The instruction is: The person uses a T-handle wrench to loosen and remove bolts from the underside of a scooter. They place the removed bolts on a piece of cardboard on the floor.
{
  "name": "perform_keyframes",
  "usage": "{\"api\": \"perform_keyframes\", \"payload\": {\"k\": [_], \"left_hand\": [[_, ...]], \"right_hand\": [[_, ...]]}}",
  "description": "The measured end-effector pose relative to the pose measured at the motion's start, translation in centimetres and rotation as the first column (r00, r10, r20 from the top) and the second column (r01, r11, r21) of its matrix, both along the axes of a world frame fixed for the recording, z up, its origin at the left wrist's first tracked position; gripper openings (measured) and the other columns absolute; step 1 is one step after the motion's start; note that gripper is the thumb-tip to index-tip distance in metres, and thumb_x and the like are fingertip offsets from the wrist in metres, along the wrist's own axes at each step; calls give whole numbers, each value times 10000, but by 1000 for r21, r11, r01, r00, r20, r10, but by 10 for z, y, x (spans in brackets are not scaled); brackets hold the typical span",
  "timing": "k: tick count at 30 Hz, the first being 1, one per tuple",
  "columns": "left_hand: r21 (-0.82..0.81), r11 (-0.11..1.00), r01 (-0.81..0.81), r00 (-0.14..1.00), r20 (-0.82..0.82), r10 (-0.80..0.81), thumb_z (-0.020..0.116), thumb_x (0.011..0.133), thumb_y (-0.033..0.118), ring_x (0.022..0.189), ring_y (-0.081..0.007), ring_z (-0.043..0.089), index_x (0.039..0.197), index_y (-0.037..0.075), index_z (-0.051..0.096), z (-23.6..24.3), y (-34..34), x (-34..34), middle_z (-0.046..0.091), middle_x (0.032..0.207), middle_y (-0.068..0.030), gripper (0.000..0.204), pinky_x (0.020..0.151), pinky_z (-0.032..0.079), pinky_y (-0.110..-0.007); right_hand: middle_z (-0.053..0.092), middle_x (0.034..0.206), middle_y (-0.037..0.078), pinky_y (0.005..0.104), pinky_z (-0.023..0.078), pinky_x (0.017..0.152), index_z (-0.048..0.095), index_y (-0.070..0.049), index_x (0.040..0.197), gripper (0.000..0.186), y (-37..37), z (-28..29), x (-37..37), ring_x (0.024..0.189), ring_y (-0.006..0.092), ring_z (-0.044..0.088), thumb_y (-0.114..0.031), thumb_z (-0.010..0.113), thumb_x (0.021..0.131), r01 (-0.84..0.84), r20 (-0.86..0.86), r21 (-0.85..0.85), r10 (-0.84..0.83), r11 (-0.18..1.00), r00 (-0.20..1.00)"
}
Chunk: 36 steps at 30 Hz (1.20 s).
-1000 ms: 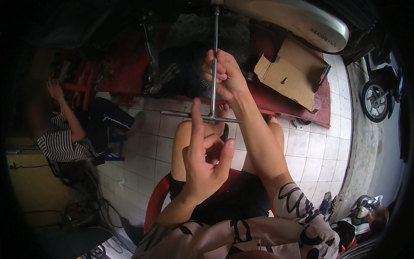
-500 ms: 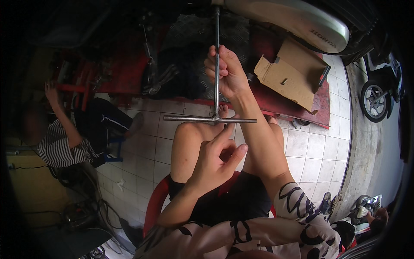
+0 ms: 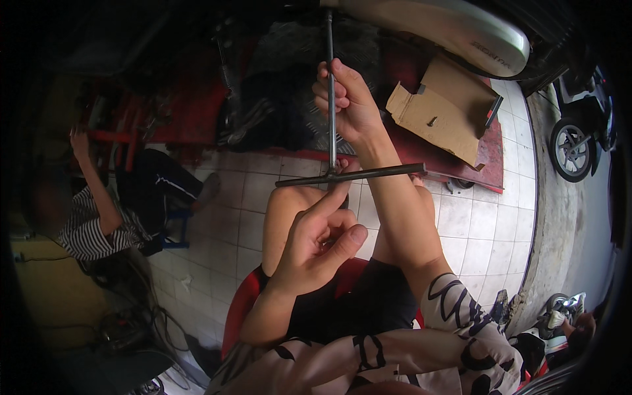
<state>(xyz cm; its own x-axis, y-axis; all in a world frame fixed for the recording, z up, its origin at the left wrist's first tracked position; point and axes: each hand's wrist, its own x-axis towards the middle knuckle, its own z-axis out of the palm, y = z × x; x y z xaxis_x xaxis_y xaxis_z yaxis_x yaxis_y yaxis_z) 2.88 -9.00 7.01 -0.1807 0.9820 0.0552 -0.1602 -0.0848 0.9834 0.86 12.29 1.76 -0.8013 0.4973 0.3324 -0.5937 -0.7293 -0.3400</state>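
At the left, another person (image 3: 92, 220) is sitting by the front edge of a red platform (image 3: 494, 155). Next, the left hand (image 3: 319, 243) is holding its grip half open, thumb apart from the curled fingers, the index finger pointing up to the crossbar of a T-handled wrench (image 3: 332, 141); whether it is pressing, I cannot tell. The wrench's shaft is crossing that front edge, and the right hand (image 3: 349, 99) is wrapping its grip around it. Toward the platform's right front corner, opened cardboard (image 3: 444, 108) is lying, a bolt (image 3: 432, 121) resting on it.
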Motion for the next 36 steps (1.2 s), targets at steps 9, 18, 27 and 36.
{"api": "perform_keyframes", "payload": {"k": [9, 18, 27, 36], "left_hand": [[324, 918, -230, 971, 18, 237, 469, 996, 206, 465, -41, 308, 1299, -75, 445, 4, -20, -35, 391, 550, 30, 414, 448, 270, -199], [-141, 968, -207, 950, 207, 233, 498, 987, 192, 504, -25, 353, 1108, -24, 577, 10, 132, -126, 415, 651, 39, 260, 385, 207, -177], [42, 895, -444, 767, 535, 355, 552, 952, 112, 1058, -203, 588, 1164, 7, 539, -25, 246, -125, 614, 1116, -94, 237, 807, 480, -294], [-35, 910, -413, 548, 789, 279, 515, 971, 101, 1023, -167, 570, 1131, 36, 550, -24, 272, -140, 622, 1095, -57, 175, 782, 418, -320]], "right_hand": [[356, 522, -64, 195, 237, 444, 528, -48, 802, 255, -1, -7, 11, 465, 32, 297, -227, 511, 983, -7, 143, 86, -5, 996, 990], [304, 520, -64, 201, 202, 427, 468, -89, 810, 226, 27, -51, 80, 444, 38, 248, -233, 490, 982, 156, 151, -293, -116, 943, 982], [276, 515, -72, 218, 194, 425, 456, -147, 738, 276, 69, -55, 164, 439, 47, 216, -270, 470, 986, 436, 307, -41, -404, 899, 862], [255, 521, -82, 216, 183, 420, 442, -147, 698, 304, 78, -43, 218, 437, 42, 205, -264, 479, 977, 515, 428, 18, -472, 857, 771]]}}
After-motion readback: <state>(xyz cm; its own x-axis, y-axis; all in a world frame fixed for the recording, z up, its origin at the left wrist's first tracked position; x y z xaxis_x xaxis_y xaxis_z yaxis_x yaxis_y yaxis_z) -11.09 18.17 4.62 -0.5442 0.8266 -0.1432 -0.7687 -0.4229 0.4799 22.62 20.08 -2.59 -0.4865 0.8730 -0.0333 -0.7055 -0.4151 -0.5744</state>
